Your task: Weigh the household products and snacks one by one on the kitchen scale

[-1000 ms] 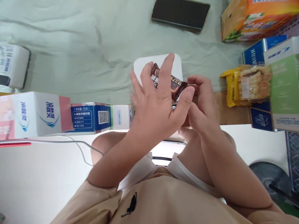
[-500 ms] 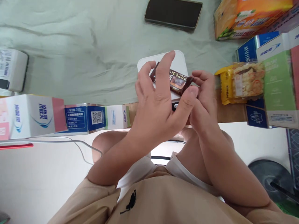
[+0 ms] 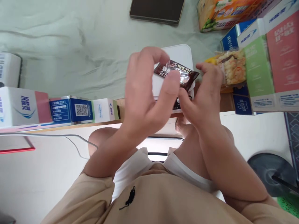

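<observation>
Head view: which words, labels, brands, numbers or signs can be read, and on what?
"冷酸灵": pink-and-white toothpaste box, green toothpaste box, red toothpaste box.
"ココア": brown snack wrapper.
QR code: blue box.
Too small or blurred: remaining print on wrapper, boxes and orange pack.

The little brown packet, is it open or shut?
The brown packet looks shut: its shiny front shows no tear. The left hand covers part, so I can't tell there.
</observation>
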`<action>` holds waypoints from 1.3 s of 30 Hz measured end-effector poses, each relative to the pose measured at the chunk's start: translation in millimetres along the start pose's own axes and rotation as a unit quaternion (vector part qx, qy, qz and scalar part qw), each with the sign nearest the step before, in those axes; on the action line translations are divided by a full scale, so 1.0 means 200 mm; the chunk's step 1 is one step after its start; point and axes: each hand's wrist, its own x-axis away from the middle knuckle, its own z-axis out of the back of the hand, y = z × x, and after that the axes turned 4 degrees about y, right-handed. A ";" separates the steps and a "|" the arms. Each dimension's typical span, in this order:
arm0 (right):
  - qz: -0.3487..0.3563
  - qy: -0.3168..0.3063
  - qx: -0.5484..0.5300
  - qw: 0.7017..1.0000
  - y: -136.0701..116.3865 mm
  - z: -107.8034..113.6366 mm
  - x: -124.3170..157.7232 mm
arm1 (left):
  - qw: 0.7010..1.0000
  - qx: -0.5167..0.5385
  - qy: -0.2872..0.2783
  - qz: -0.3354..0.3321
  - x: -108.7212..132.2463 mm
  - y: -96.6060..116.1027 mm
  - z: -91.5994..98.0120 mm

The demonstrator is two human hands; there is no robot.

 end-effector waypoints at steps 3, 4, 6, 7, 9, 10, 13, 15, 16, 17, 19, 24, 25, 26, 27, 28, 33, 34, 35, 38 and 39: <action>0.030 -0.013 0.024 0.999 -0.03 -0.02 -0.02 | 0.999 -0.013 -0.014 0.047 0.02 0.06 0.06; 0.033 -0.015 0.034 0.999 -0.04 -0.04 -0.03 | 0.996 -0.029 -0.035 0.077 0.04 0.08 0.08; 0.024 -0.003 0.055 0.998 -0.04 -0.06 -0.04 | 0.989 -0.051 -0.077 0.117 0.10 0.12 0.10; 0.015 0.008 0.063 0.998 -0.04 -0.07 -0.04 | 0.988 -0.051 -0.088 0.117 0.13 0.13 0.11; 0.005 0.034 0.069 0.997 -0.04 -0.09 -0.05 | 0.989 -0.052 -0.085 0.111 0.20 0.13 0.12; 0.008 0.046 0.068 0.997 -0.04 -0.09 -0.05 | 0.990 -0.052 -0.077 0.104 0.24 0.12 0.11; 0.028 0.077 0.071 0.994 -0.08 -0.07 -0.02 | 0.994 -0.051 -0.056 0.080 0.37 0.07 0.10; 0.058 0.081 0.083 0.992 -0.13 -0.06 0.03 | 0.996 -0.048 -0.042 0.059 0.45 0.03 0.11; 0.079 0.078 0.091 0.990 -0.16 -0.06 0.06 | 0.997 -0.048 -0.032 0.051 0.48 0.00 0.12; 0.102 0.072 0.100 0.987 -0.19 -0.07 0.09 | 0.998 -0.048 -0.020 0.045 0.51 -0.02 0.13; 0.142 0.059 0.113 0.982 -0.26 -0.10 0.17 | 0.998 -0.049 0.004 0.043 0.56 -0.07 0.18; 0.177 0.023 0.150 0.972 -0.39 -0.26 0.26 | 0.997 -0.054 0.008 0.060 0.59 -0.13 0.32; 0.175 0.014 0.164 0.971 -0.41 -0.29 0.27 | 0.997 -0.059 0.003 0.055 0.59 -0.14 0.34; 0.173 0.007 0.176 0.969 -0.42 -0.31 0.27 | 0.997 -0.065 -0.002 0.047 0.60 -0.15 0.35; 0.172 -0.001 0.186 0.967 -0.43 -0.32 0.26 | 0.997 -0.070 -0.006 0.036 0.60 -0.16 0.36; 0.172 -0.011 0.190 0.967 -0.43 -0.33 0.26 | 0.997 -0.074 -0.010 0.025 0.60 -0.17 0.37; 0.182 -0.084 0.176 0.964 -0.45 -0.29 0.28 | 0.996 -0.090 0.001 0.024 0.61 -0.17 0.37; 0.179 -0.095 0.175 0.963 -0.45 -0.28 0.29 | 0.995 -0.095 0.009 0.032 0.61 -0.17 0.37; 0.176 -0.107 0.174 0.963 -0.45 -0.26 0.29 | 0.994 -0.100 0.017 0.039 0.61 -0.17 0.37; 0.167 -0.139 0.158 0.963 -0.45 -0.25 0.30 | 0.992 -0.109 0.036 0.042 0.61 -0.15 0.35; 0.169 -0.147 0.147 0.963 -0.45 -0.25 0.30 | 0.992 -0.113 0.047 0.034 0.61 -0.15 0.35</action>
